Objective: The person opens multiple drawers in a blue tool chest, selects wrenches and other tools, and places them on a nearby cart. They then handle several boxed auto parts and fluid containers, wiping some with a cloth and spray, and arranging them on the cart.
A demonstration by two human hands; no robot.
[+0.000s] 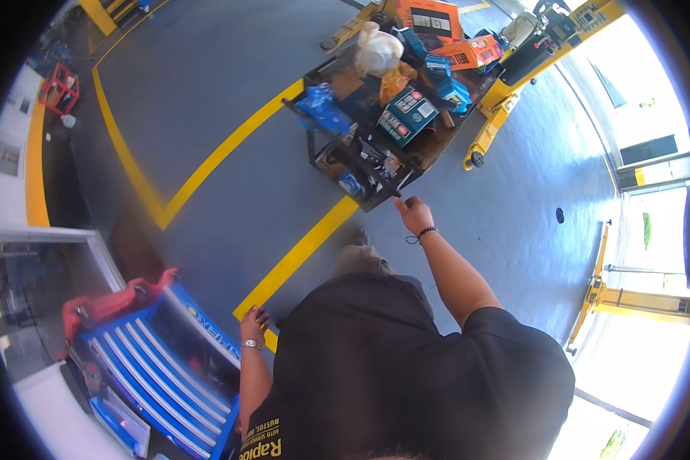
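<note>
My right hand (412,213) is closed on the near right corner of a dark cart's push handle (387,188), arm stretched forward. The dark metal cart (435,149) carries a teal box (408,116), orange boxes (429,21), a white plastic container (378,50), a crumpled orange-brown bag (395,83) and a blue plastic bag (323,107). Under the handle, a lower space holds small items too cluttered to tell apart. My left hand (254,323) hangs low at my side, fingers loosely bent and apart, with nothing in it. It is nearest a blue tool chest (165,368).
Yellow lines (295,249) cross the grey floor (207,92). A yellow vehicle-lift post (548,57) with its arm (491,130) stands right of the cart. Another yellow lift arm (590,284) is at the far right. A red rack (60,88) stands at the far left.
</note>
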